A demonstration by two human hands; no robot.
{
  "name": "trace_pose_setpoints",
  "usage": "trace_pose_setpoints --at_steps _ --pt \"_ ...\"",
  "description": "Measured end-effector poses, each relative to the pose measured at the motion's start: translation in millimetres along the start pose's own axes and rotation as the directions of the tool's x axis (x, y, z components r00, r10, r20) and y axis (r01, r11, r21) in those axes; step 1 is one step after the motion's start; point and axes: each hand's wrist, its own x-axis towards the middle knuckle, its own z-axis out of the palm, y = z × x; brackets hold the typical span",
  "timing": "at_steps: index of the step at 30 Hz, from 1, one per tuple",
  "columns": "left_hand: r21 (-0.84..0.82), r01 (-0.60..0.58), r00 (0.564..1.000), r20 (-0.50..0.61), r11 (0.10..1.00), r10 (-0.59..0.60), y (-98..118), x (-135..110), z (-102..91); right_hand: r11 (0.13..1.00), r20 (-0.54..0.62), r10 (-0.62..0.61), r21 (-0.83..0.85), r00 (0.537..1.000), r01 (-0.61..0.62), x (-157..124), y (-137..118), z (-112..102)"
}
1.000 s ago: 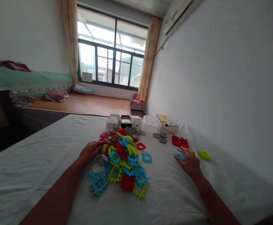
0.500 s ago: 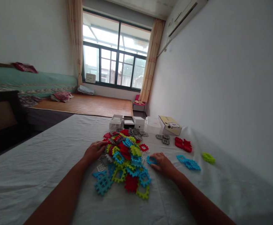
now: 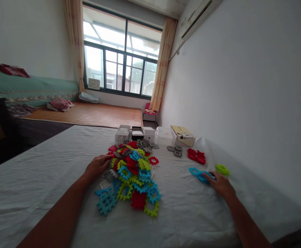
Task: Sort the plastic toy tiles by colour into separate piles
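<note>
A mixed heap of plastic building pieces with toothed edges (image 3: 133,165), in red, blue, green and grey, lies on the cloth-covered table. At the heap's left side rests my left hand (image 3: 98,166), its fingers stretched out and their tips touching pieces there. My right hand (image 3: 221,184) is well to the right, fingers closed on a blue toothed piece (image 3: 209,176) at a small group of blue pieces (image 3: 195,171). That piece is partly covered by my fingers. Just behind this hand lie green pieces (image 3: 222,169).
Red pieces (image 3: 196,156) and grey pieces (image 3: 175,150) form separate groups behind the blue ones. Along the back stand a white box (image 3: 122,132), a black box (image 3: 137,132), a clear plastic container (image 3: 163,136) and a yellow box (image 3: 183,136). A wall rises at the right.
My right hand has carried a blue piece from beside the heap rightward to the blue group. My left hand has stayed at the heap's left side. The view has shifted slightly right.
</note>
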Motion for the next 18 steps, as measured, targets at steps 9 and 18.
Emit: trace_pose_setpoints --at_steps 9,18 --pt "-0.012 0.02 1.0 -0.005 1.0 -0.02 6 -3 -3.0 0.709 0.306 -0.682 0.497 0.664 0.5 -65 -175 -29" --pt "-0.036 -0.007 1.0 -0.008 0.999 0.007 0 -1 -0.9 0.722 0.361 -0.68 0.483 0.638 0.496 -90 -205 -7"
